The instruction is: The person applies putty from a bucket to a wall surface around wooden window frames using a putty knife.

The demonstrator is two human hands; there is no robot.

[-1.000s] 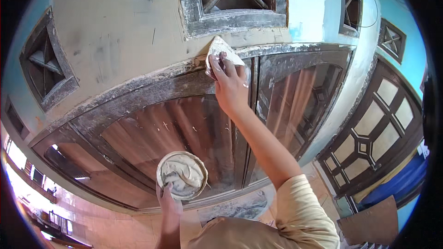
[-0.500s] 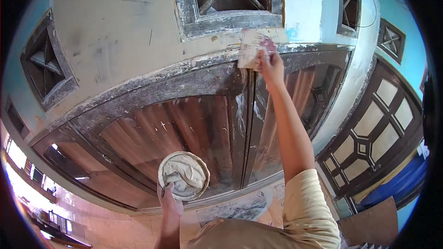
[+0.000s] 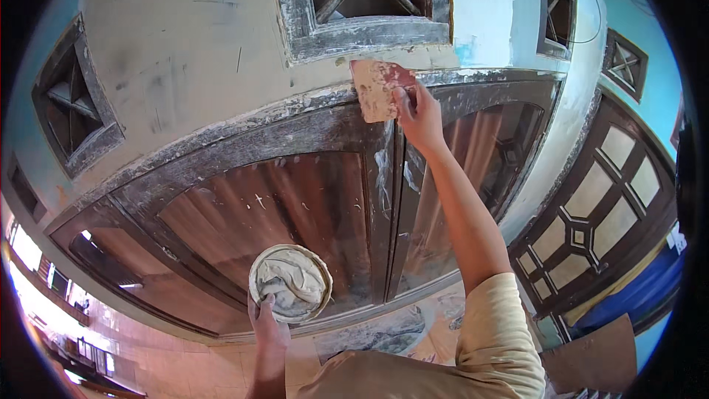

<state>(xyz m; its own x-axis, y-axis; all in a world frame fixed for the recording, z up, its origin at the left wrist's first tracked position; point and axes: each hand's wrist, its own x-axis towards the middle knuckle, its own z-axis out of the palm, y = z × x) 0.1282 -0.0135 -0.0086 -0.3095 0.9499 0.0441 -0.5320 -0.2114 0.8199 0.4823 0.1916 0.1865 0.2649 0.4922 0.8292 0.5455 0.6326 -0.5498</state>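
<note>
My left hand (image 3: 271, 325) grips the rim of a round tub (image 3: 328, 270), its thumb hooked over the edge. Thick off-white putty (image 3: 292, 273) fills the tub, which is tilted toward me. Raised ahead, my right hand (image 3: 421, 120) pinches a flat putty scraper (image 3: 378, 92), smeared with beige and reddish patches. The scraper lies against or just in front of the window frame's upper edge (image 3: 295, 106), below the vent opening; whether it touches cannot be told. That frame is dark wood with whitish smears.
Above is a square vent (image 3: 369, 28) with crossed bars, set in a patchy grey-white wall (image 3: 170, 52). Glass panes with curtains (image 3: 288, 207) fill the window below. At the right stand a dark panelled door (image 3: 591, 214), a blue cloth (image 3: 628, 292) and a brown board (image 3: 598, 355).
My right hand has moved the scraper left and slightly down along the frame, and its face now shows more fully. The tub has shifted slightly left.
</note>
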